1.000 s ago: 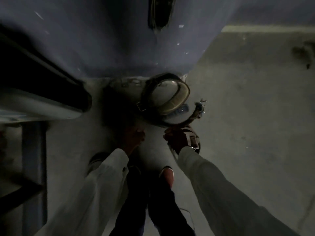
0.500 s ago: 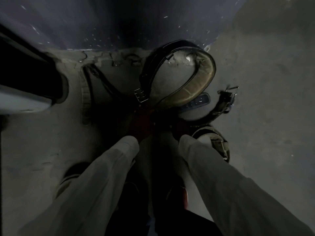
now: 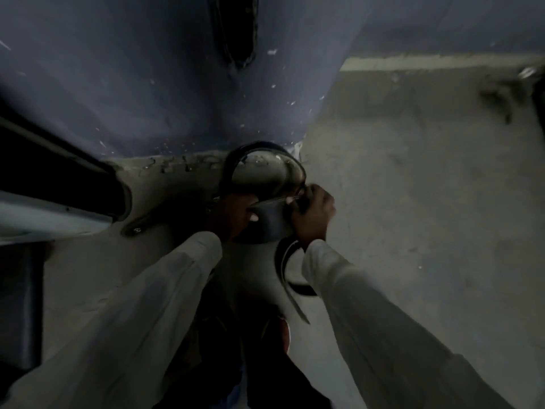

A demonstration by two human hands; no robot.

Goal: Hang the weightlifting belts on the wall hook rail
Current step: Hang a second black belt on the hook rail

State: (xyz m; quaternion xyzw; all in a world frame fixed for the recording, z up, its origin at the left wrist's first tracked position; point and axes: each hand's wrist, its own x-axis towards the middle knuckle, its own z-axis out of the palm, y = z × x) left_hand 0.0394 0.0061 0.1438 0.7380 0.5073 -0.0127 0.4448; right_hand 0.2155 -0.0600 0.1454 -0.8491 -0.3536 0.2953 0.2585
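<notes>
Your left hand (image 3: 233, 215) and right hand (image 3: 313, 215) both grasp a dark, wide leather weightlifting belt (image 3: 267, 228); dimness and blur hide its details.

A dark leather weightlifting belt (image 3: 267, 224) is held off the floor, just above the picture's centre. Its wide panel faces the camera, gripped by the left hand (image 3: 233, 215) at its 9 o'clock edge and by the right hand (image 3: 314, 214) at its 3 o'clock edge. At 12 o'clock from the panel a rounded loop curls up, black outside and paler tan inside; in the dim light it is unclear whether this is the same belt. A narrow strap end hangs from 5 o'clock, bent like a hook. A second dark belt (image 3: 153, 221) lies flat on the floor at 9 o'clock of the left hand, half in shadow.
</notes>
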